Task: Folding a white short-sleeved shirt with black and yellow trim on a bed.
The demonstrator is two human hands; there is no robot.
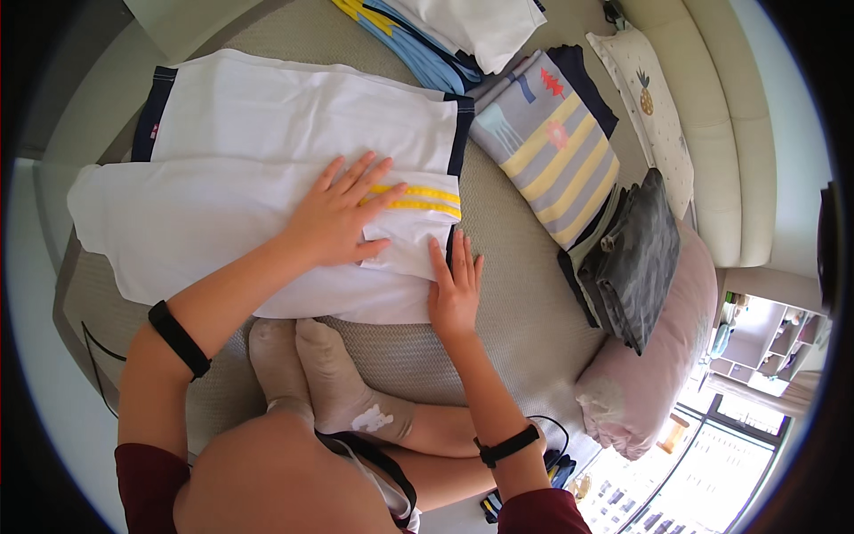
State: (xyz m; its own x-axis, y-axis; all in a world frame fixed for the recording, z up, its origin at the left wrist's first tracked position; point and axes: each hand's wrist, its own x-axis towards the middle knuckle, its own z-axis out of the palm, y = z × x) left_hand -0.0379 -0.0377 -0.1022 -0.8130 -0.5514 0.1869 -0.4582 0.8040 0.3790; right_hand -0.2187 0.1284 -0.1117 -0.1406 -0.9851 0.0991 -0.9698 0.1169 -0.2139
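Note:
A white garment (pixel 200 220) with dark navy hem bands, probably a shirt, lies spread on the bed, its near side folded over. Two yellow stripes run along a white sleeve (pixel 413 227), which is folded back at the right end. My left hand (pixel 347 217) rests palm down over the sleeve and stripes, fingers spread. Beside the sleeve's right edge, my right hand (pixel 458 287) lies flat with its thumb on the white cloth and its fingers along the navy edge. Neither hand holds anything. The cloth under both palms is hidden.
Folded striped clothing (pixel 554 153) and a dark grey folded garment (pixel 637 267) lie to the right. Beyond are blue-and-yellow clothes (pixel 413 47) and another white garment (pixel 480 27). A pink pillow (pixel 667 354) and a pineapple-print pillow (pixel 650 113) sit by the headboard. My socked feet (pixel 333 374) are close in front.

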